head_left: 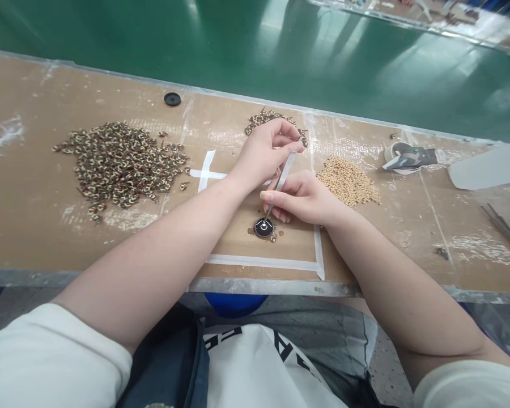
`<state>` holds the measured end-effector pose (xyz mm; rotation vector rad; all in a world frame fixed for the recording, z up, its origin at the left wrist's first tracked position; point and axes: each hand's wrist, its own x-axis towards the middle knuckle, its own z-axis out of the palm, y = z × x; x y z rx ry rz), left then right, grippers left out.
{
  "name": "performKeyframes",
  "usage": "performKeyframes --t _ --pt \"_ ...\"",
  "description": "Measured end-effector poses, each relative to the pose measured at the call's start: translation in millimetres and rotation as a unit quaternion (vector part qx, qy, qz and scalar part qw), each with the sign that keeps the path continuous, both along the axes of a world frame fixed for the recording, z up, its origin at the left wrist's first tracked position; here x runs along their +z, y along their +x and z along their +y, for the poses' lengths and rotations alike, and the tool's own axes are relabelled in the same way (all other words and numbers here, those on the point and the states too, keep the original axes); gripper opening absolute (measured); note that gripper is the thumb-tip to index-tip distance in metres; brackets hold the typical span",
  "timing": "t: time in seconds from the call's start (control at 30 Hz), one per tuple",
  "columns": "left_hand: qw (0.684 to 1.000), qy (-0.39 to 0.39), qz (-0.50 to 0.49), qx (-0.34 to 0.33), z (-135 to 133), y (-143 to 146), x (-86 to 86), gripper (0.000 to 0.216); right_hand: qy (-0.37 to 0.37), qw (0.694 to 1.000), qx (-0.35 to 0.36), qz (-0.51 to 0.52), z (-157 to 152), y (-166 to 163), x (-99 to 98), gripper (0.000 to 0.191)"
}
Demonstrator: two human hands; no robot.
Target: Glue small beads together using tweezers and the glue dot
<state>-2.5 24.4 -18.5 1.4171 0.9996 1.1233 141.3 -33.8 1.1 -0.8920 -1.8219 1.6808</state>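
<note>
My right hand (304, 198) is closed on a pair of metal tweezers (281, 180). Their tip touches the white centre of a small black round disc (264, 228) lying on the brown bench inside a white tape outline (263, 262). My left hand (263, 150) sits just behind, its fingers curled and pinched together near the upper end of the tweezers. What it pinches is hidden. A small pile of brown wound parts (267, 118) lies right behind that hand.
A large heap of brown, yellow and red wound parts (119, 161) lies at the left. Beige pellets (348, 181) are heaped right of my hands. Also here are a spare black disc (172, 99), a tape roll (402, 156), more tweezers (504, 226) and a green belt (280, 56) behind.
</note>
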Motion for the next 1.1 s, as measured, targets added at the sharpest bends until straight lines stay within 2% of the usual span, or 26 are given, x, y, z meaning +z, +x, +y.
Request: performKeyframes --t 0.1,0.17,0.23,0.37,0.5,0.67,0.9,1.1 --pt "1.0 0.003 0.0 0.0 1.1 0.0 -0.2 0.013 0.01 1.0 0.001 0.01 -0.6 0.6 1.6 0.042" --pt "1.0 0.002 -0.013 -0.008 0.7 -0.3 2.5 0.013 0.039 0.997 -0.031 0.055 1.9 3.5 4.3 0.044" --pt "0.999 -0.02 -0.019 -0.017 -1.0 -1.0 7.8 0.009 0.076 0.984 -0.111 0.116 8.5 9.6 6.5 0.049" --pt "0.997 -0.066 0.015 -0.02 -4.9 -3.8 17.7 0.011 0.128 0.928 -0.295 0.189 32.8 28.4 4.8 0.05" --pt "0.996 -0.071 0.043 -0.027 -5.1 -5.5 21.2 0.013 0.15 0.889 -0.393 0.183 54.7 42.4 -1.4 0.046" --pt "0.995 -0.08 0.055 -0.025 -7.0 -5.2 24.9 0.014 0.135 0.892 -0.408 0.138 60.6 42.3 -4.3 0.051" --pt "0.995 -0.09 0.021 -0.026 -4.7 -5.7 22.7 0.017 0.104 0.906 -0.377 0.165 62.5 38.6 -7.8 0.05" --pt "0.994 -0.107 0.001 -0.021 -4.0 -6.1 22.7 0.018 0.06 0.909 -0.377 0.166 63.1 36.9 -8.7 0.051"
